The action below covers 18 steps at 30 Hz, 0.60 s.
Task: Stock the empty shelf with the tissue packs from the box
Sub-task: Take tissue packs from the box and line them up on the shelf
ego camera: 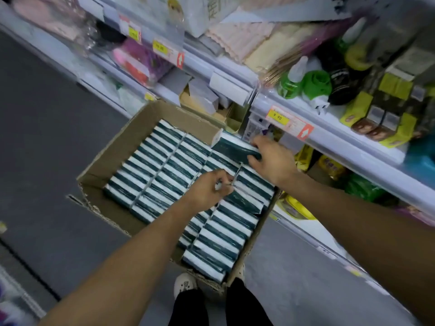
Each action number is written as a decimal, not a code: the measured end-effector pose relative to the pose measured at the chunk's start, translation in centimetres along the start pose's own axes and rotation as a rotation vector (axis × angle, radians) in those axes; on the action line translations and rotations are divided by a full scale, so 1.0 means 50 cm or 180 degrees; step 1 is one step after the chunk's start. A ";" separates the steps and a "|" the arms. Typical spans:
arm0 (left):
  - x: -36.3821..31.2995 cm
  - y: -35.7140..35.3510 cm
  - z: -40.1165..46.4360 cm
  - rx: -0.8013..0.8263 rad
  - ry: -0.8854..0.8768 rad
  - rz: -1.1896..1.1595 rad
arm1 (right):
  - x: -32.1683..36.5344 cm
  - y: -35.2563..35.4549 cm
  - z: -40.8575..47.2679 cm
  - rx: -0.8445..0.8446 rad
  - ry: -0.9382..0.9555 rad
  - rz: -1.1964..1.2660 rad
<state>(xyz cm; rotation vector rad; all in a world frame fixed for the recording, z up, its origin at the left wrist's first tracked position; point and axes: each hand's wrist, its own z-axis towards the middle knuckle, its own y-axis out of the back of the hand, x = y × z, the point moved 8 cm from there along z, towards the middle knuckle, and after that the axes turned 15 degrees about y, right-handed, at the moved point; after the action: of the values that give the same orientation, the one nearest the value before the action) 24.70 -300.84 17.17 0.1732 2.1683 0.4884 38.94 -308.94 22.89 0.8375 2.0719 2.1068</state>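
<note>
Both hands were over the open cardboard box (110,158) of tissue packs.

The right hand (270,158) gripped one dark green tissue pack (231,147) at the box's 1 o'clock corner, just below the shelf edge (341,140). The left hand (207,189), at box centre, pinched clear wrapping (235,182) on the packed rows (160,165). A price tag (289,123) sat at the right hand's 1 o'clock.

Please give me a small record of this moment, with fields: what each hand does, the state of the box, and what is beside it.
right hand: grips a dark green tissue pack at the far end of the box
left hand: pinches the plastic wrap of packs in the box
cardboard box: open, on the floor, nearly full of packs in rows
shelves: right of the box, with price labels
</note>
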 end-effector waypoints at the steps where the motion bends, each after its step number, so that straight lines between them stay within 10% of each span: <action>1: -0.009 0.022 -0.014 -0.0063 0.0042 -0.0218 | 0.001 0.018 -0.016 -0.0072 -0.0109 0.0082; 7: -0.064 0.175 -0.081 -0.1293 0.0361 -0.0484 | 0.038 0.111 -0.104 -0.0721 -0.0531 0.1098; 18: -0.194 0.349 -0.215 -0.1595 -0.0306 -0.0451 | 0.172 0.307 -0.172 -0.1795 -0.0302 0.2054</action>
<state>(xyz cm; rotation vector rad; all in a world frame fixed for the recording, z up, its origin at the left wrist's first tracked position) 21.07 -290.78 37.18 -0.2266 1.8836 0.9002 32.92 -314.52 40.68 1.5880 1.1179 2.6627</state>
